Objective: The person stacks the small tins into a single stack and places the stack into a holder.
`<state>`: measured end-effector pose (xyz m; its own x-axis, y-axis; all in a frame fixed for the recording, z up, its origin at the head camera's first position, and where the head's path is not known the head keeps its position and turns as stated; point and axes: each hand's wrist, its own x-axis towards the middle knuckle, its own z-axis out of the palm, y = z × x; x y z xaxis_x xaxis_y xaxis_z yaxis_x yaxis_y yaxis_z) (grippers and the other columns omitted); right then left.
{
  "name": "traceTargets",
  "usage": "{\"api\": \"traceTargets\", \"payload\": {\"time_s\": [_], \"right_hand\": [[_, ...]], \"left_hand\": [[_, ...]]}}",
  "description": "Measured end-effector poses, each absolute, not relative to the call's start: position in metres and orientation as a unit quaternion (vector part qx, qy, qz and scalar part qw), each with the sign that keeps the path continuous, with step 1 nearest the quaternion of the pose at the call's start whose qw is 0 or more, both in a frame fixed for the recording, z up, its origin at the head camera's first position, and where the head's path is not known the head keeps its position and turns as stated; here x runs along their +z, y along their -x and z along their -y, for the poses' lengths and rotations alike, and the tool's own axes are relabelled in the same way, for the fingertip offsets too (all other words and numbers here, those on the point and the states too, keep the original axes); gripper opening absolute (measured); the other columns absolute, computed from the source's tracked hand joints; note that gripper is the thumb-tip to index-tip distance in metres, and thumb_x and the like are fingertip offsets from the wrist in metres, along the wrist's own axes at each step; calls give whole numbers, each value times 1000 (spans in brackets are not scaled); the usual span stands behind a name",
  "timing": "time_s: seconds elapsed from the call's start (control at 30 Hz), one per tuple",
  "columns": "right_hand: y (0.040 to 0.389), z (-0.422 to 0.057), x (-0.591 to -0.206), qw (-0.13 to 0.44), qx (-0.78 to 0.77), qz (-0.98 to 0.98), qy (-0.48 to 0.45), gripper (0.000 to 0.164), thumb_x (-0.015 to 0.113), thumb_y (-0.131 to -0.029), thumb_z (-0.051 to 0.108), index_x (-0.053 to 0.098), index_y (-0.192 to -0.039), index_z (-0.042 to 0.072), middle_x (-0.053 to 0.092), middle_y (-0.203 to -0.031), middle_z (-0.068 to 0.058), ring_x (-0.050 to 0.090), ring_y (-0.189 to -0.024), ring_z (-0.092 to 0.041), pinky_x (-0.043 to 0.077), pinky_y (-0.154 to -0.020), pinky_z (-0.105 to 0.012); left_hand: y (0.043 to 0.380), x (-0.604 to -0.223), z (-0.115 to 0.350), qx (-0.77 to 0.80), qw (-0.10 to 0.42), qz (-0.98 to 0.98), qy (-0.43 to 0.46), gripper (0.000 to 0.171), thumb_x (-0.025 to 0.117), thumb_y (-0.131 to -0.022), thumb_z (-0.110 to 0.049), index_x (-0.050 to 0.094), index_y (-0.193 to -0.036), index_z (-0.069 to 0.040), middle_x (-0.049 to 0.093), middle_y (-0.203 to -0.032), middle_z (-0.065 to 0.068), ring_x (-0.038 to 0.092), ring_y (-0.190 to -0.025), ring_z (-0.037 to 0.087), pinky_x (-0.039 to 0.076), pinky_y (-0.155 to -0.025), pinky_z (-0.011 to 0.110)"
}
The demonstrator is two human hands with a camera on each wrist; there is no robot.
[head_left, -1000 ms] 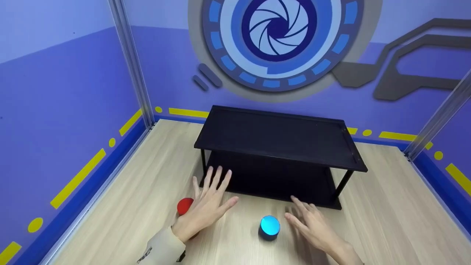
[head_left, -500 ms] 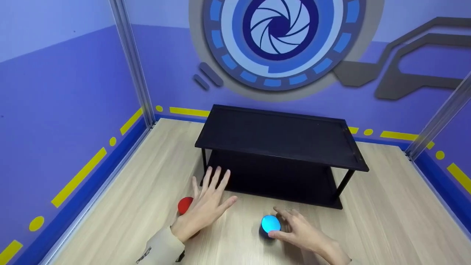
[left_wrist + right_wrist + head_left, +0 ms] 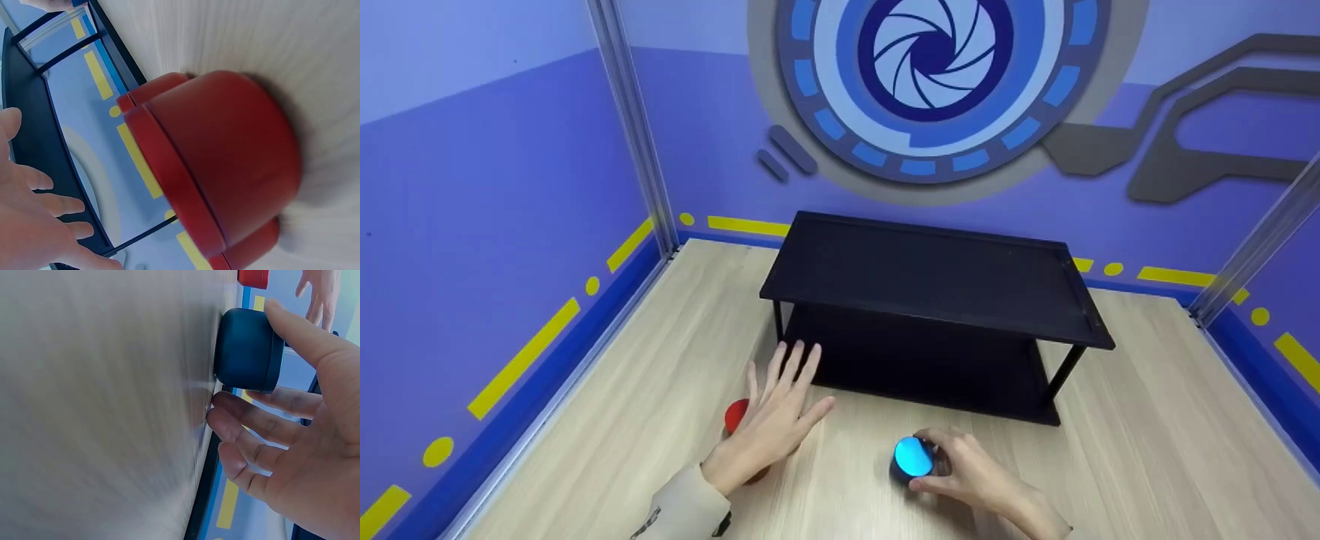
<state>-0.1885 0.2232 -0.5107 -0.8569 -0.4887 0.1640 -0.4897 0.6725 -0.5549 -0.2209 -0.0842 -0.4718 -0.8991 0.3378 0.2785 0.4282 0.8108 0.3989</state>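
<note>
A small blue round tin (image 3: 913,457) with a lid stands upright on the wooden table. My right hand (image 3: 971,472) holds it from the right, thumb on its near side and index finger on its far side; the other fingers curve below in the right wrist view, where the tin (image 3: 247,349) still touches the table. My left hand (image 3: 769,424) hovers with fingers spread over red round tins. One red lid (image 3: 736,415) shows beside it. The left wrist view has a large red tin (image 3: 219,157) in front, with two more red tins partly hidden behind it.
A black two-tier shelf (image 3: 937,277) stands behind the hands, its lower tier (image 3: 922,367) close to the fingers of the left hand. Blue printed walls (image 3: 510,187) and metal corner posts (image 3: 634,127) border the wooden table (image 3: 645,375).
My right hand has moved left from beside the blue tin and taken hold of it between thumb and index finger. The left hand has shifted slightly left and stays spread.
</note>
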Motion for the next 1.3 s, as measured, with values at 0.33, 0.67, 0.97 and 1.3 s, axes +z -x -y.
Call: {"api": "traceTargets", "payload": {"time_s": [0.33,0.67,0.97,1.3], "right_hand": [[190,-223,-510,-8,310,912,-270,58,78,-76,43,63,-116,4,67,-97,1,54,-82,-5,49,-69,-20],[189,-223,-512,5,308,913,-269,56,78,-75,43,64,-115,5,68,-98,4,51,-81,-4,46,-68,-19],[189,-221,-511,10,295,917,-267,57,79,-75,44,64,-115,7,69,-97,2,54,-80,-5,46,-67,-19],[189,-222,-510,5,290,921,-261,57,78,-75,45,63,-115,7,68,-99,0,57,-81,-6,48,-68,-20]], "left_hand": [[216,-466,104,-267,111,942,172,77,46,-96,-54,15,-155,-15,18,-161,13,11,-149,36,7,-111,72],[201,-468,128,-264,109,953,107,83,60,-91,-48,24,-151,-4,31,-155,19,25,-143,41,20,-113,64],[174,-471,135,-232,18,973,-5,90,75,-77,-52,40,-138,3,49,-129,23,43,-115,36,41,-95,58],[168,-485,134,-253,-52,966,3,88,83,-73,-34,40,-136,10,46,-137,30,45,-125,43,41,-98,59]]}}
